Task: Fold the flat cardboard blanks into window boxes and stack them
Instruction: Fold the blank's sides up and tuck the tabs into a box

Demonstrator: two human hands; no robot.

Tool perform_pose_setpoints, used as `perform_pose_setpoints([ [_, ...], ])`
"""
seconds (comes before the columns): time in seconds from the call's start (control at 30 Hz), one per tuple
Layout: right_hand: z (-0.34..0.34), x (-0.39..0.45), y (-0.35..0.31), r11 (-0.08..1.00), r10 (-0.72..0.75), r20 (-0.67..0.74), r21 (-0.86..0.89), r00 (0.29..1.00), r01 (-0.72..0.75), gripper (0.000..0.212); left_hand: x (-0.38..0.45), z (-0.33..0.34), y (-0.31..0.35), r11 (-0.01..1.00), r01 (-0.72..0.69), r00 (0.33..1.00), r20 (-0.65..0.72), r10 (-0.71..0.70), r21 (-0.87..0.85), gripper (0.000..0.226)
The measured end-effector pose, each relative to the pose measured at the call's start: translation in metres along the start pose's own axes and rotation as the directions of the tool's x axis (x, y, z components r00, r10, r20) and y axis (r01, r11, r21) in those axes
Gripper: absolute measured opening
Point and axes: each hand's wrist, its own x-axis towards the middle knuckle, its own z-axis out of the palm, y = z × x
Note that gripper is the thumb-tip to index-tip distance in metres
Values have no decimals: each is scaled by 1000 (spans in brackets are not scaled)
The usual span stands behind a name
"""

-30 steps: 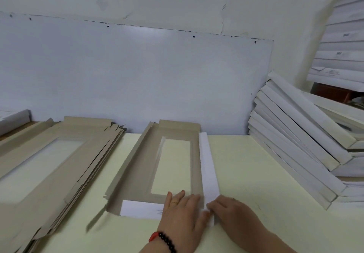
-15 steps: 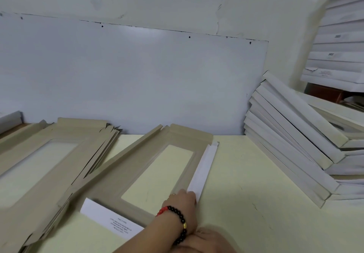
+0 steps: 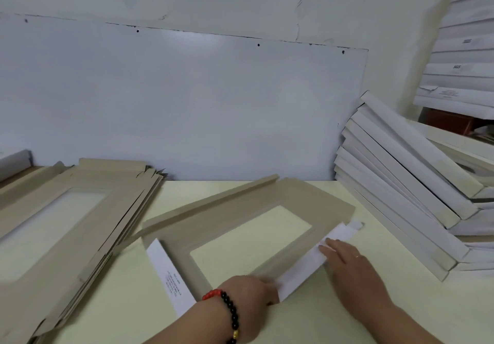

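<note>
A flat brown cardboard blank [image 3: 240,210] with a rectangular window lies slanted on the pale table [image 3: 315,319]. Its long white side flap [image 3: 307,266] is folded over along the right edge. A short white end flap [image 3: 168,276] with small print is folded at the near left. My left hand [image 3: 248,298], wearing a bead bracelet, pinches the near end of the long flap at the blank's corner. Further along that flap, my right hand [image 3: 347,260] presses down with straight fingers.
A pile of flat blanks [image 3: 53,236] lies at the left. Several folded white boxes [image 3: 401,183] lean in a slanted stack at the right, with a taller stack [image 3: 467,62] behind them. A white board [image 3: 187,103] stands against the wall at the table's back.
The blank has turned clockwise and now lies slanted. My right hand has come out from under my left arm and slid up along the long flap. My left hand stays at the near corner.
</note>
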Motion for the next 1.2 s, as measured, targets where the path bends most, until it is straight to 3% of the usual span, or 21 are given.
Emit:
perform_pose_setpoints([
  [0.2, -2, 2, 42, 994, 24, 44, -109, 999, -19, 64, -11, -5, -9, 999, -3, 1000, -2, 3, -39, 53],
  [0.3, -9, -2, 52, 987, 18, 83, -160, 996, -4, 57, -4, -3, -19, 998, 68, 998, 3, -69, 2, 47],
  [0.4, -16, -4, 50, 987, 2, 92, -158, 996, 13, 46, 8, -2, -36, 976, 182, 980, -105, -170, 119, 37],
  [0.53, -22, -3, 27, 992, -15, 154, -122, 988, 34, 35, 19, 8, -56, 938, 276, 935, -284, -212, 210, 46],
  [0.7, -23, 0, -17, 993, -17, 206, -114, 978, 41, 39, 27, 25, -30, 980, 132, 922, -381, -66, 150, 52],
  [0.83, -28, 8, -57, 995, -42, 286, -79, 957, 67, 43, 32, 27, 2, 988, 55, 830, -557, 33, 141, 48],
  [0.97, -41, 11, -89, 997, -52, 302, -32, 952, 65, 37, 44, 37, 22, 997, 45, 939, -345, -20, 64, 32],
  [1.03, -48, 8, -95, 995, -96, 300, 41, 949, 87, 26, 46, 40, 19, 997, 60, 948, -317, -40, 54, 29],
  [1.13, -55, -3, -84, 944, -190, 366, 324, 911, 67, 31, 43, 39, 3, 998, 67, 943, -328, -58, 16, 24],
  [1.2, -62, -2, -69, 911, -247, 359, 403, 900, 90, 32, 37, 38, -11, 999, 46, 932, -360, -44, -2, 16],
])
